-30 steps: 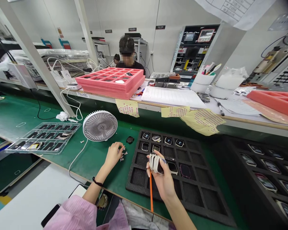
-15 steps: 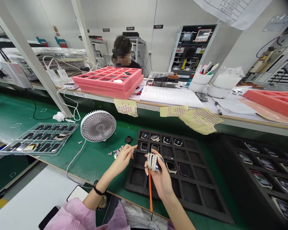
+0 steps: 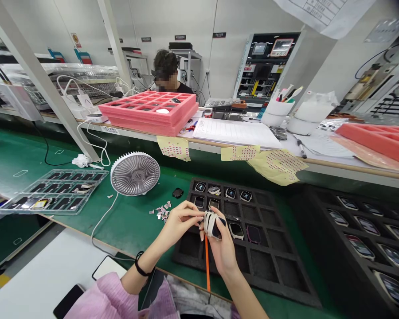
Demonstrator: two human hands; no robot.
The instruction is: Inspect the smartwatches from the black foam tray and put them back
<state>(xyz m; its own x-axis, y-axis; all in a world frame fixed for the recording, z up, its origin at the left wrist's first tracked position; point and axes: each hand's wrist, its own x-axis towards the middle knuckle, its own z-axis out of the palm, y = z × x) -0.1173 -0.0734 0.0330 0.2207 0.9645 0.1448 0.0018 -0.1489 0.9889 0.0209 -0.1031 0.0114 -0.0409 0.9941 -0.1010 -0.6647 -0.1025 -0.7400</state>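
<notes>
My right hand (image 3: 221, 248) is wrapped round a stack of watch cases (image 3: 213, 224), held above the black foam tray (image 3: 262, 261). An orange strip (image 3: 207, 266) hangs down below that hand. My left hand (image 3: 181, 221) has its fingers pinched together at the left side of the stack; what they grip, if anything, is too small to make out. Several watches, among them a white-framed one (image 3: 236, 231) and a dark one (image 3: 253, 235), lie in compartments of the tray. Small silvery pieces (image 3: 161, 211) lie scattered left of the tray.
A white fan (image 3: 135, 173) stands behind my left arm. Further left is a clear tray (image 3: 53, 190) with dark parts. Another foam tray (image 3: 329, 230) of watches is at right. Pink trays (image 3: 146, 115) sit on the shelf, and a person (image 3: 168, 73) is behind it.
My left hand has moved right to the stack, and its fingers have closed together. My right hand still holds the stack in nearly the same place.
</notes>
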